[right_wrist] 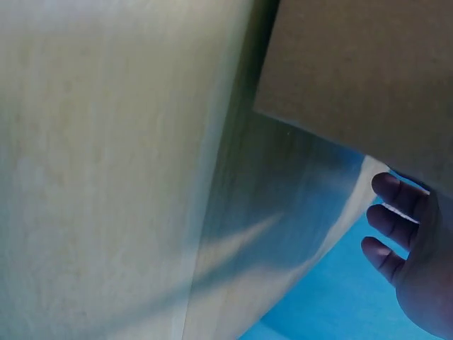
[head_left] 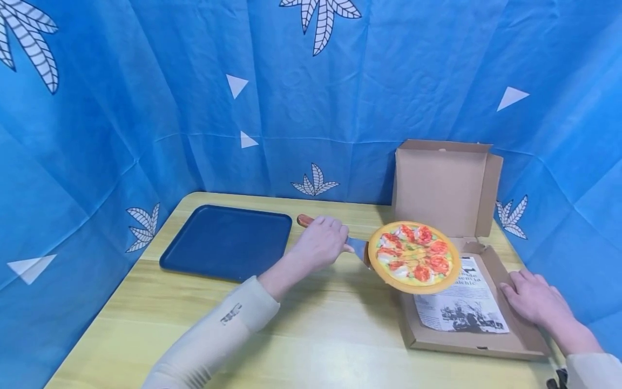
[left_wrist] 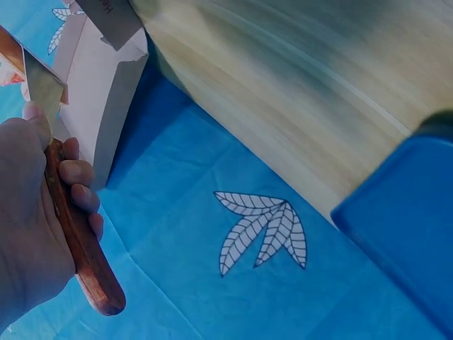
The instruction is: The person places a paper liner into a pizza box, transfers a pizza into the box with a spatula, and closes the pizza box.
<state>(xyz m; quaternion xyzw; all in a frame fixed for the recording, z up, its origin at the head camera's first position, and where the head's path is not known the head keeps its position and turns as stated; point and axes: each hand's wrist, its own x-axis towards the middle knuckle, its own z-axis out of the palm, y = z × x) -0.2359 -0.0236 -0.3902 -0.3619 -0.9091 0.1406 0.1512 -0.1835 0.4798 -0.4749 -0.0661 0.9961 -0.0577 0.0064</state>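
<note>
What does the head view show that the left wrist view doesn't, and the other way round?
Only head: the right grip, the pizza's whole top and the left sleeve.
Only left wrist: the fingertips of the left grip, curled round the wooden handle.
Both: metal blade, tray, cardboard box, blue cloth.

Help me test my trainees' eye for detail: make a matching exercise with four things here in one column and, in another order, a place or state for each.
Things
1. Tray
2. Pizza
3. Printed paper
4. Spatula

Places and states
A. Gripped in the left hand
B. Inside the open cardboard box
C. Dark blue, flat on the table
D. Supported on the spatula

Right pairs: 1-C, 2-D, 3-B, 4-A
</note>
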